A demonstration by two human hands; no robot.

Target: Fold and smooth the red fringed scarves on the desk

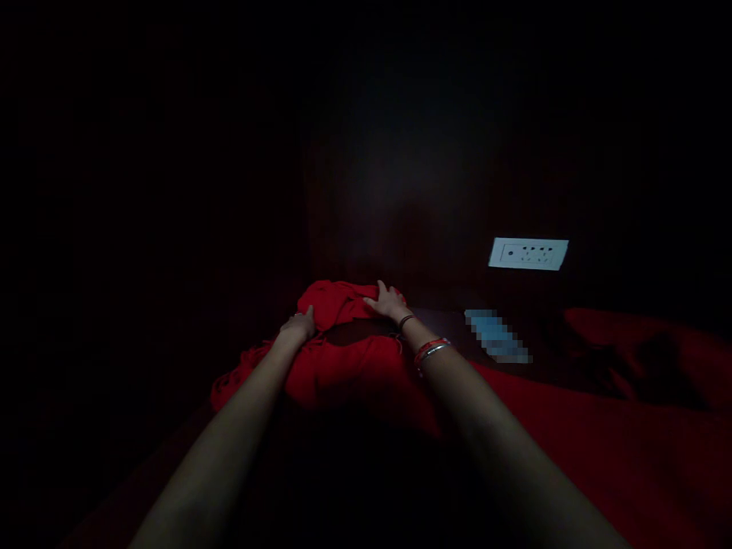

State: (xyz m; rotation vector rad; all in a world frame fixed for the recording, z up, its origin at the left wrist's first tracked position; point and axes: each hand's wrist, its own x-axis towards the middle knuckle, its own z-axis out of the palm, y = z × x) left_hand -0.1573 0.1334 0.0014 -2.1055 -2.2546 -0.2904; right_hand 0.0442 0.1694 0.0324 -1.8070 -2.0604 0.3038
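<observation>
A red fringed cloth (348, 366), like a scarf or shawl, lies bunched in front of me, with a gathered fold (337, 300) at its far side. My left hand (298, 326) is at the left end of that fold. Its thumb points up along the cloth and its other fingers curl at the edge, partly hidden in the dark. On the fold's right end rests my right hand (390, 303), fingers spread over the fabric. A dark gap shows between the fold and the nearer part of the cloth. Loose fringe hangs at the left.
A white socket panel (528, 254) is on the dark wall to the right. Below it lies a blurred-out pale blue flat object (496, 335). More red fabric (618, 435) spreads across the lower right, with a dark shape on it. Most surroundings are too dark to make out.
</observation>
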